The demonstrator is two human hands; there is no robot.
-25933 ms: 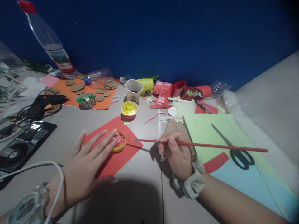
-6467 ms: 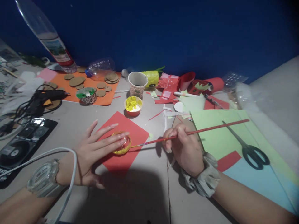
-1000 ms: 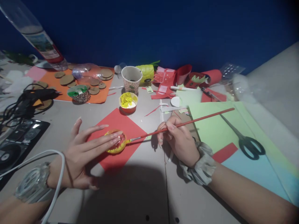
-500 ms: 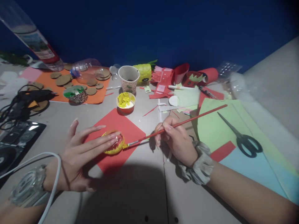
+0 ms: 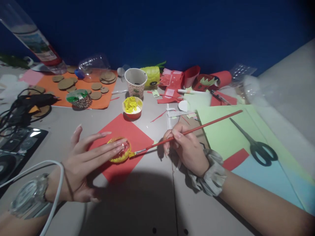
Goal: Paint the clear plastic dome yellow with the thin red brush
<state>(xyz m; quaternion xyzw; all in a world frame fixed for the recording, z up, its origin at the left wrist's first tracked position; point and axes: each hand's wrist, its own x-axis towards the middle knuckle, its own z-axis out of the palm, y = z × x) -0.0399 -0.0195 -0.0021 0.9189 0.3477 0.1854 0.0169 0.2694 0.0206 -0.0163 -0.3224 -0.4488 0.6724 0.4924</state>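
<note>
My left hand (image 5: pixel 86 157) lies open with fingers stretched out, two fingertips pressing on a small round clear piece smeared with yellow paint (image 5: pixel 119 152). That piece rests on a red paper square (image 5: pixel 128 137). My right hand (image 5: pixel 187 149) is closed on a long red paintbrush (image 5: pixel 197 128), whose tip touches the right edge of the yellow piece. A small bowl of yellow paint (image 5: pixel 132 107) stands just beyond the red square.
A paper cup (image 5: pixel 135 82), cardboard discs on an orange sheet (image 5: pixel 81 88), a glue gun (image 5: pixel 31 100) and plastic bottles sit at the back left. Green paper (image 5: pixel 221 131) with scissors (image 5: pixel 258 144) lies right. Red paper scraps (image 5: pixel 172 88) line the blue wall.
Almost nothing has moved in the last second; the brush tip stays at the yellow piece's edge, and the view has shifted slightly.
</note>
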